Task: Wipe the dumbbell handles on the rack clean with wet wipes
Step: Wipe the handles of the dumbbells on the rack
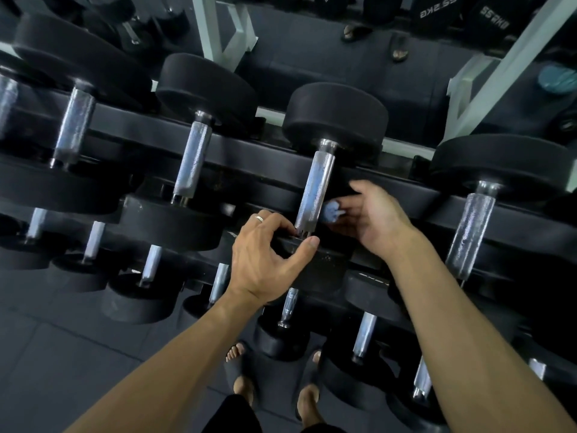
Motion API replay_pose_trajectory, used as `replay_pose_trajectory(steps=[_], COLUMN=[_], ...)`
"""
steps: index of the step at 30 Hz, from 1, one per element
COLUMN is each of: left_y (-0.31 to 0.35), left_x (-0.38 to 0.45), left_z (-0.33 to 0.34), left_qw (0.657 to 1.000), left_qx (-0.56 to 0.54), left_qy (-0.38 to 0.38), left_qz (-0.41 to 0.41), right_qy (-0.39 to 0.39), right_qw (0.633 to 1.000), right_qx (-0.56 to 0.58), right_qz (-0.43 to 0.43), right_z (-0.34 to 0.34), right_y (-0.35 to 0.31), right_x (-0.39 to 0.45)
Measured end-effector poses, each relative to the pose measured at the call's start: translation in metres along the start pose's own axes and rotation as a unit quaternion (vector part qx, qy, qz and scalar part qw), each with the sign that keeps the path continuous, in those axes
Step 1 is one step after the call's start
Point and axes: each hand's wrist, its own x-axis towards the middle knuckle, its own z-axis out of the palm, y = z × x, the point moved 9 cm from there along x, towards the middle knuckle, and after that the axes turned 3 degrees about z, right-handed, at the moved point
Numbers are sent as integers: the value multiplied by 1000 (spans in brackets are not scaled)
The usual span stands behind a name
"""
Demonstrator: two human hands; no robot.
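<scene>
Seen from my head camera, I stand in black slippers (242, 375) at a tiered dumbbell rack (249, 157) on a dark rubber floor (62, 354). My right hand (379, 214) pinches a small crumpled wet wipe (331, 212) between its fingers (349, 203), the wad just beside the lower part of a knurled steel handle (315, 189); whether it touches the metal I cannot tell. That handle belongs to a black dumbbell (335, 117) lying on the upper tier, near the middle of the frame. My left hand (268, 257), a ring (259, 218) on one finger, curls its fingers over the near head of the same dumbbell, the thumb stretched along the head's edge and the fingertips close to the handle's lower end. More dumbbells with shiny handles line the rack to either side and on the tiers below. A pale metal frame (512, 67) rises behind the rack.
</scene>
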Motion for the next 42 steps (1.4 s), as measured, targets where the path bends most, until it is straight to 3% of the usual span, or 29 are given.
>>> replay_pose_trajectory(steps=[4, 8, 10, 13, 15, 17, 19, 23, 26, 29, 38, 42], left_y=[0, 6, 11, 8, 14, 24, 29, 4, -30, -54, -34, -40], left_x=[-1, -3, -2, 1, 7, 17, 28, 51, 61, 74, 104, 97], left_z=[2, 6, 8, 8, 3, -7, -16, -22, -10, 10, 62, 66], left_qw=[1000, 999, 998, 979, 966, 962, 956, 928, 869, 840, 816, 815], left_qx=[4, 11, -9, -154, -198, -207, -241, -339, -418, -437, -477, -465], left_qy=[-8, -35, -63, -127, -165, -167, -153, -142, -153, -140, -169, -206], left_qz=[-8, -30, -20, -32, 7, 65, 71, -55, -215, -289, -280, -277], right_qy=[-20, -21, 4, 90, 149, 172, 172, 188, 314, 376, 414, 479], right_qw=[994, 988, 985, 976, 963, 952, 950, 952, 920, 902, 865, 836], right_qx=[67, 39, 14, -25, -54, -66, -53, 20, 11, -2, -99, -142], right_qz=[-79, -149, -173, -198, -220, -244, -256, -239, -234, -211, -267, -230], right_z=[-4, 5, 9, 13, 18, 29, 41, 41, 20, 17, 41, 44], right_y=[-14, -15, -12, -9, -12, -15, -17, -11, 3, 29, 44, 49], right_x=[-31, -61, -72, -88, -100, -109, -117, -123, -129, -125, -116, -112])
